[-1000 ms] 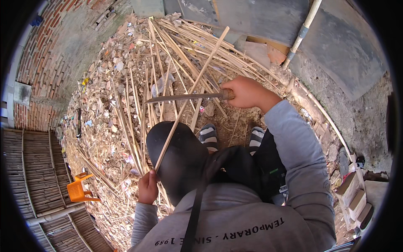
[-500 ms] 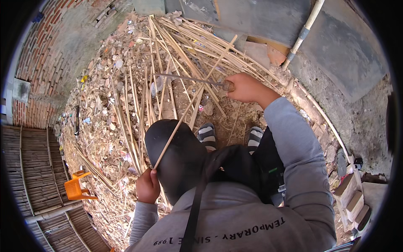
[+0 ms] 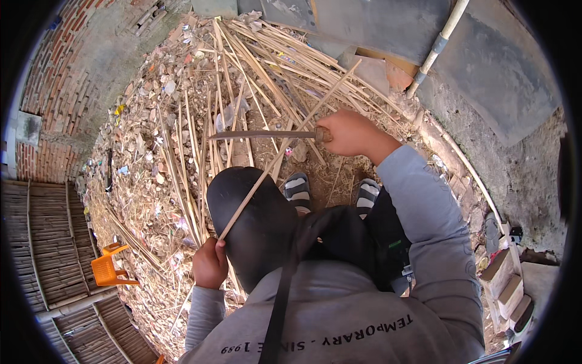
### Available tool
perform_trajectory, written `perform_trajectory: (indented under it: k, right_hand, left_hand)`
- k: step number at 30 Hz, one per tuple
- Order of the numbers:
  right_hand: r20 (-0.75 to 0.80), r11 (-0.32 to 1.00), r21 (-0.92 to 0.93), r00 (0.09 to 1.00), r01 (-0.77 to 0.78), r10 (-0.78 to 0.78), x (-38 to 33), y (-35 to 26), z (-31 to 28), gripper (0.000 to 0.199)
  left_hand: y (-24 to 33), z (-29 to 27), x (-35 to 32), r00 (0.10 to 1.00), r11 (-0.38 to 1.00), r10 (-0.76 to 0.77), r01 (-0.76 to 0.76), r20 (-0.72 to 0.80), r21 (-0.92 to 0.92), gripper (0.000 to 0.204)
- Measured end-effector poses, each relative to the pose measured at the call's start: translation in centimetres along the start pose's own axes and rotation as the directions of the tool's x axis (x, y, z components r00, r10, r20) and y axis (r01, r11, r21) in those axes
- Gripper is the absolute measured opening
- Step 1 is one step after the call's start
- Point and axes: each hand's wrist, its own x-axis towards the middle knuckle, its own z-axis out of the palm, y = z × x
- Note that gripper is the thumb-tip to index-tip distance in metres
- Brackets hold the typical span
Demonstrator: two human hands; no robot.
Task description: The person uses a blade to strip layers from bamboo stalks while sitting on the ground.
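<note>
Both hands are full, we see: the left hand (image 3: pixel 210 263) grips the near end of a long stick (image 3: pixel 249 199), the right hand (image 3: pixel 350 133) a knife (image 3: pixel 264 134) across it. Since half a second ago, the stick's far end has swung rightward, and the blade, thin-edged then, shows its broad side.

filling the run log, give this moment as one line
left hand: holds light strip | right hand: grips knife | knife: crosses strip in view, contact unclear | other strips: on ground
</note>
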Motion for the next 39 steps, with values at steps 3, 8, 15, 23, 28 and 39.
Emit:
perform_trajectory:
  k: [3, 8, 15, 23, 28, 39]
  right_hand:
    - [0.04, 0.998, 0.019, 0.997, 0.063, -0.064, 0.0, 2.1, 0.1, 0.028]
    - [-0.149, 0.982, 0.104, 0.974, -0.158, 0.172, 0.5, 5.9, -1.3, 0.039]
    - [0.044, 0.988, 0.147, 0.998, 0.048, -0.055, -0.3, 2.6, -1.1, 0.037]
    - [-0.04, 0.995, 0.094, 0.999, -0.015, 0.019, -0.2, 1.2, -1.2, 0.04]
    - [0.064, 0.995, 0.04, 0.994, -0.093, 0.09, -0.6, 0.6, -2.9, 0.038]
    - [0.033, 0.999, -0.029, 0.999, -0.014, 0.015, 0.5, 0.5, -2.0, 0.034]
  left_hand:
    - [-0.4, 0.3, 0.0, 0.999, 0.999, 0.003, -0.001, 0.042, -0.045, 0.036]
    - [0.5, -0.4, 0.9, 1.0, 1.0, 0.016, -0.016, 0.018, -0.007, 0.037]
    - [-1.1, 0.8, 0.4, 0.999, 0.995, 0.044, -0.042, 0.021, -0.085, 0.038]
    - [-0.1, 0.6, 0.6, 1.0, 0.997, -0.003, 0.004, 0.016, -0.076, 0.039]
    - [-1.1, 1.6, 0.7, 0.998, 0.999, 0.034, -0.035, -0.052, -0.011, 0.04]
    - [-1.1, 1.3, 0.5, 0.999, 0.999, 0.025, -0.026, -0.036, -0.024, 0.041]
